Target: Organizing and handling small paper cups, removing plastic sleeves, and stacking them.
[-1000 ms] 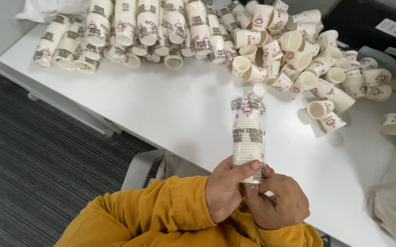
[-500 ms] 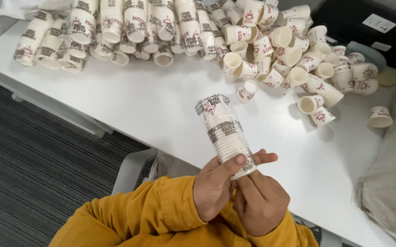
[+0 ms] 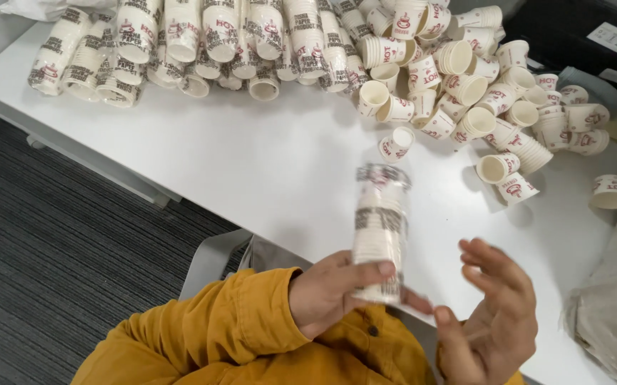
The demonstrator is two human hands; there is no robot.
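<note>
My left hand (image 3: pixel 326 296) is closed around the bottom of 1 wrapped stack of paper cups (image 3: pixel 379 232), thumb across its front, holding it upright and above the near edge of the white table (image 3: pixel 251 171). My right hand (image 3: pixel 490 321) is open beside the stack, fingers spread, gripping nothing. Beyond the stack, wrapped stacks (image 3: pixel 180 43) lie in a row along the table's far left, which looks like finished work; to the far right many loose cups (image 3: pixel 479 93) still lie scattered unstacked, so plenty seems left.

Head camera looks steeply down, close over white table (image 3: pixel 265 171) (single view).
</note>
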